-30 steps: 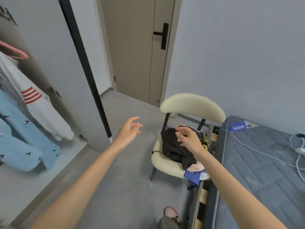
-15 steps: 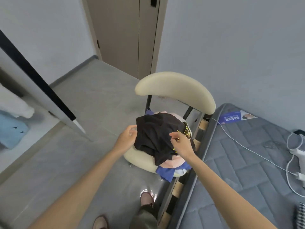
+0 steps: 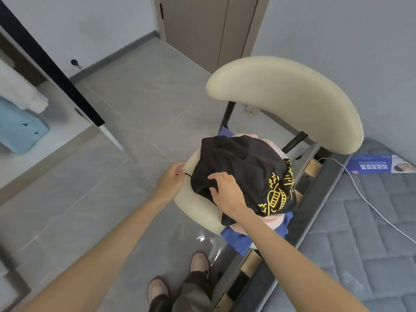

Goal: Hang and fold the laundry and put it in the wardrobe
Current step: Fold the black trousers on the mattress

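Observation:
A black garment with a yellow print [image 3: 245, 167] tops a heap of laundry on a cream chair [image 3: 281, 91]. Pink [image 3: 273, 218] and blue [image 3: 236, 239] clothes lie under it. My right hand [image 3: 225, 190] rests on the black garment's near edge, its fingers curled into the cloth. At the seat's left rim my left hand [image 3: 170, 181] pinches a thin black cord that runs from the garment. In the open wardrobe at far left hang a light blue garment [image 3: 19, 129] and a white one [image 3: 21, 91].
The wardrobe's black-edged door [image 3: 56, 70] stands open across the left. A bed with a grey quilted mattress [image 3: 369, 221] lies against the chair on the right, a white cable [image 3: 364, 199] across it. My feet [image 3: 177, 278] are on the grey tile floor. A closed door [image 3: 211, 25] is behind.
I have stepped closer to the chair and look down on it. Both hands dropped onto the heap: the right took hold of the black garment, the left reached its cord.

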Demonstrator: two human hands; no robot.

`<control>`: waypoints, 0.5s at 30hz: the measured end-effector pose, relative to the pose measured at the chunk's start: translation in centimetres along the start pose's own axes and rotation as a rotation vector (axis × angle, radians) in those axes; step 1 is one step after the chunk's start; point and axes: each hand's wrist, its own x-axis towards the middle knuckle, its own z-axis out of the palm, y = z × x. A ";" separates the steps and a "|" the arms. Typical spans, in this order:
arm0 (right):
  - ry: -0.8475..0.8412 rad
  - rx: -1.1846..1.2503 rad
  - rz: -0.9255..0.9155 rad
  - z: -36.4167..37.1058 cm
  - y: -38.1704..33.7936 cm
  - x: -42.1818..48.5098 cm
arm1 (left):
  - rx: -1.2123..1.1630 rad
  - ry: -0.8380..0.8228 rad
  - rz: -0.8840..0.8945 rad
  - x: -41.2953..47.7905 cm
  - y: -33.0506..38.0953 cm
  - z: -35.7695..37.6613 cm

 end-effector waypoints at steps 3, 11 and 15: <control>0.051 -0.238 -0.065 3.0 1.0 1.8 | -0.009 0.026 0.037 1.4 -2.5 0.6; 0.360 -0.297 -0.153 7.0 4.6 3.6 | -0.048 0.104 0.216 2.8 -8.5 2.6; 0.505 -0.117 -0.230 5.4 4.3 2.2 | -0.089 0.131 0.314 1.0 -9.8 2.8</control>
